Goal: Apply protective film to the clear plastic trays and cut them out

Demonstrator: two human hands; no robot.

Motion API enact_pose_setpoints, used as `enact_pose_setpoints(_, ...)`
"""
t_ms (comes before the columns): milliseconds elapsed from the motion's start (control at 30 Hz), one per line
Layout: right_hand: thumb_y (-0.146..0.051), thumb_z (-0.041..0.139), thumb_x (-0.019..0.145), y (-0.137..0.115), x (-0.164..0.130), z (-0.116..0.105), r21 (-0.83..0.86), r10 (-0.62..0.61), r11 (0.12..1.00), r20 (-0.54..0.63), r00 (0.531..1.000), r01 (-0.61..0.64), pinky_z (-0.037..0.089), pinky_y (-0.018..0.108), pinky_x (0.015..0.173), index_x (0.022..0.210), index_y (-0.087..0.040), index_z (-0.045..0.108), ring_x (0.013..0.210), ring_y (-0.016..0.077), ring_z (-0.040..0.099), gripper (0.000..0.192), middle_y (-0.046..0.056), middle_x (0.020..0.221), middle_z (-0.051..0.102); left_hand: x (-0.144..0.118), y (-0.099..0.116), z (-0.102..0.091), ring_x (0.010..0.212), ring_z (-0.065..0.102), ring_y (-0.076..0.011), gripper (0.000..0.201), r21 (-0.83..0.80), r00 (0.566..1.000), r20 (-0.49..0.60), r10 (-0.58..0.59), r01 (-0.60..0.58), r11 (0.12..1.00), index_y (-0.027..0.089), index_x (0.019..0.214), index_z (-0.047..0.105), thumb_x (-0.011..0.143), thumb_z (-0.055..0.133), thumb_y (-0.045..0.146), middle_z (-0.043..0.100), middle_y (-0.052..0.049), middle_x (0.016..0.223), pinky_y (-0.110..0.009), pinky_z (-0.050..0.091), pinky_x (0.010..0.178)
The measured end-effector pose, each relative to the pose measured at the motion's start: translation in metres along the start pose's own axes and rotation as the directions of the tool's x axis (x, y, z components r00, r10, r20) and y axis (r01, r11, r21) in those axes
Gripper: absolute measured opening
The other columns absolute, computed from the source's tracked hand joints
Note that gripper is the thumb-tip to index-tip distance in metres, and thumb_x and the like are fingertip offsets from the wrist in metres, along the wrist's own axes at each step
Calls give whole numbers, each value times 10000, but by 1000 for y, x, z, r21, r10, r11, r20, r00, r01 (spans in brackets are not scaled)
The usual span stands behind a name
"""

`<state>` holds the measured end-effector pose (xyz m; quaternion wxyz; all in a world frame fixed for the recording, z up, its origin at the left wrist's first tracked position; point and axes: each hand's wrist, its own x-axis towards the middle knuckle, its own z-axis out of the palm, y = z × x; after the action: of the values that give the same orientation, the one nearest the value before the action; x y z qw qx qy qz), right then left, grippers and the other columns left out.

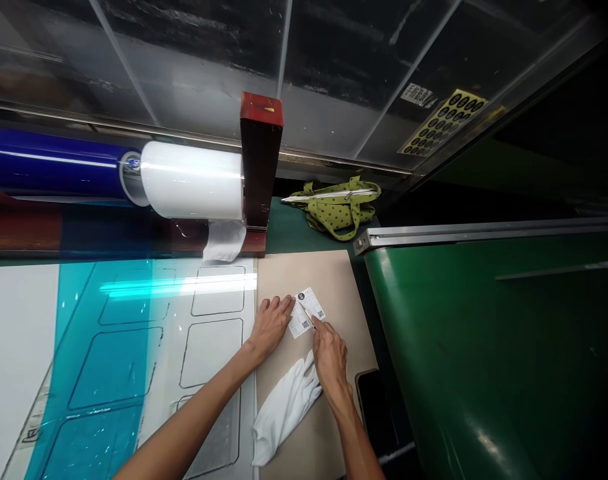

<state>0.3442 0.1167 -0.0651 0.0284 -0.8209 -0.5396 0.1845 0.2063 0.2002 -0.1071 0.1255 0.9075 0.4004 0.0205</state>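
A small white printed label [311,301] with a round black mark and square codes lies on the brown board [304,267]. My right hand [330,350] is closed around a slim pen [307,311], its tip over the label. At the label's left edge rests my left hand [273,323], its fingers lying on the board and fingertips touching or close to the label; it grips nothing. Below the hands, a white glove [287,410] lies crumpled, partly next to my right wrist.
Blue film roll [54,163] and white film roll [194,180] sit behind, beside a dark upright post [261,160]. A green dotted bag [339,207] stands at the back. A phone [374,407] lies right, by a green belt surface [484,333]. Outlined clear sheets [214,353] lie left.
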Motion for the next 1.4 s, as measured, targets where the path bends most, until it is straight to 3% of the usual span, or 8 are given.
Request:
enact_pose_setpoints(600,-102,414,923,26,-40,-6,25,75,997,43,996,-76,444,256,662,1265,-200,622,853,210,687,412,87,1082,708,4,3,-9,1034,587,-216,368,39,999,17,-43,42,998,184,1276,498,917,556,242,554,-91,1241,-419,533,859)
enact_pose_setpoints(900,-152,391,898,45,-60,-5,156,57,986,-4,998,-55,510,292,713,1215,-187,661,876,246,705,418,107,1063,724,7,10,-15,1055,576,-222,356,11,993,39,-115,115,993,189,1256,514,911,568,260,559,-85,1226,-433,520,881)
enact_pose_setpoints(1067,-294,357,948,57,-84,2,298,55,954,-90,994,-26,539,297,806,1201,-151,661,960,244,698,420,124,1095,724,9,20,-19,1076,559,-239,388,-11,949,35,-313,314,949,165,1225,522,891,591,351,548,-96,1222,-442,505,886)
enact_pose_setpoints(1200,-302,253,971,68,-110,20,375,62,927,-157,986,1,565,284,713,1244,-138,626,812,214,721,491,132,1020,741,13,29,-23,1084,553,-240,355,-10,907,65,-416,418,909,151,1166,554,881,604,357,552,-97,1217,-442,498,894)
enact_pose_setpoints(1300,-290,260,951,76,-122,39,403,79,915,-207,975,12,574,336,712,1244,-143,621,830,241,718,487,141,1044,733,15,36,-27,1088,554,-238,339,-20,881,93,-463,467,884,149,1162,559,882,605,336,557,-95,1216,-447,494,906)
enact_pose_setpoints(1400,-312,329,921,79,-126,56,431,107,902,-255,961,14,551,444,826,1179,-152,653,963,298,681,445,155,1071,717,15,43,-30,1074,563,-233,341,-55,855,121,-504,512,857,153,1184,548,891,595,321,571,-89,1190,-450,492,909)
